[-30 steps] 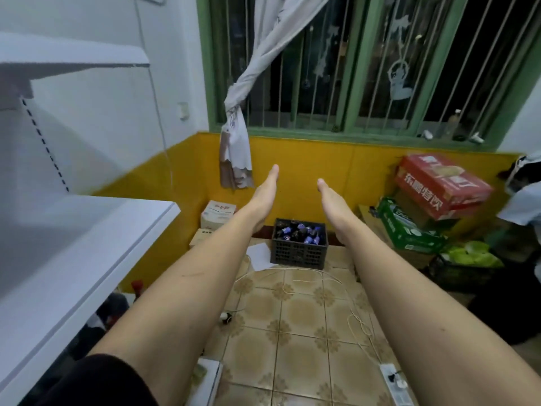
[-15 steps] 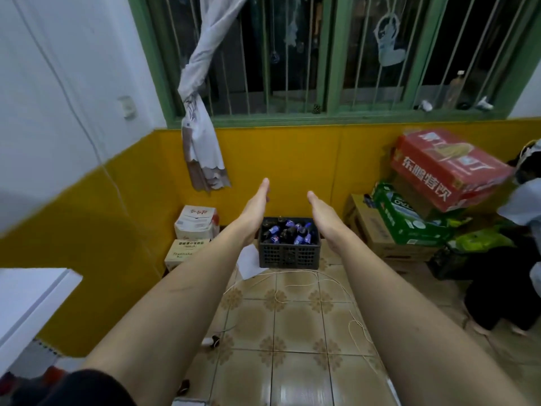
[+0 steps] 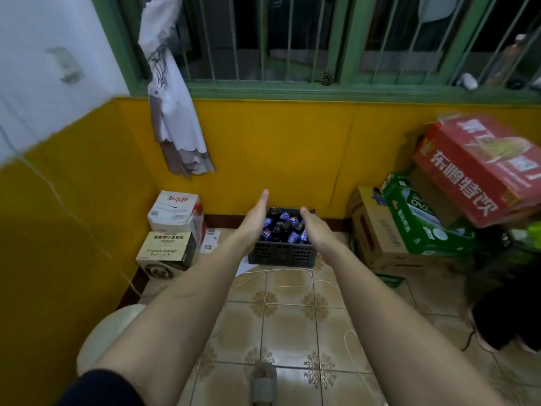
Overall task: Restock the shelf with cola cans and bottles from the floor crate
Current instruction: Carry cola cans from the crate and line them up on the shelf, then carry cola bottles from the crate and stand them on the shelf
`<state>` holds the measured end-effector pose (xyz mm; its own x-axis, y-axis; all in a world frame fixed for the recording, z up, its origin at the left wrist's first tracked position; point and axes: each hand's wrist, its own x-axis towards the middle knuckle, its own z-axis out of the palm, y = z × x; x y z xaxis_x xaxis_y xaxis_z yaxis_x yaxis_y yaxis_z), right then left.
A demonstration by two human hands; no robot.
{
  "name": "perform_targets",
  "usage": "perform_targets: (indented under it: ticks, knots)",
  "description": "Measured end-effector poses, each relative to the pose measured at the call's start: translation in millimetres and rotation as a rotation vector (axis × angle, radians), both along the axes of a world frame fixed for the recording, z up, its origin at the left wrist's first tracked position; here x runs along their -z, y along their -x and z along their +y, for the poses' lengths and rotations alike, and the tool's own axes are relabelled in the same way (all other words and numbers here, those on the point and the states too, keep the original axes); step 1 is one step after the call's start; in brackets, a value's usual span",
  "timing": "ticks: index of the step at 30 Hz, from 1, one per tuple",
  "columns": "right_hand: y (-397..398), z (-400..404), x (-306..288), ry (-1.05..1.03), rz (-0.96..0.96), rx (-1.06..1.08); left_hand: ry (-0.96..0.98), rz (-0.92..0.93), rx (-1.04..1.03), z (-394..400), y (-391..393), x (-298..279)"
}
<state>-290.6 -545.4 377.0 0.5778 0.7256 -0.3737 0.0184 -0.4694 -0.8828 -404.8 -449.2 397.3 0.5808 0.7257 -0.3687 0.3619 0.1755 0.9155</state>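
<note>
One dark slatted plastic floor crate is seen against the yellow wall, filled with blue-labelled cola cans and dark bottles too crowded to be counted. Two bare hands are stretched out above the crate, the left hand and the right hand each held flat with fingers straight, nothing being gripped. Left of the crate two stacked white cardboard boxes are found, and right of it three cartons: brown, green, red.

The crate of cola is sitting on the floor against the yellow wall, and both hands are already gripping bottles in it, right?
Not quite. The head view shows the left hand and right hand open, holding nothing. The crate does sit against the yellow wall.
</note>
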Motion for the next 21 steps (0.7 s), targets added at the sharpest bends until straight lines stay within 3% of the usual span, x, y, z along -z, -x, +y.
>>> perform_targets:
  ticks: [13,21]
  knots:
    - [-150.7,155.5,98.5,0.172,0.133,0.036,0.121,0.046,0.007,168.1,-146.1,82.4]
    - [-275.1,226.1,241.2,0.244,0.182,0.041,0.251,0.162,0.0,240.8,-267.7,144.6]
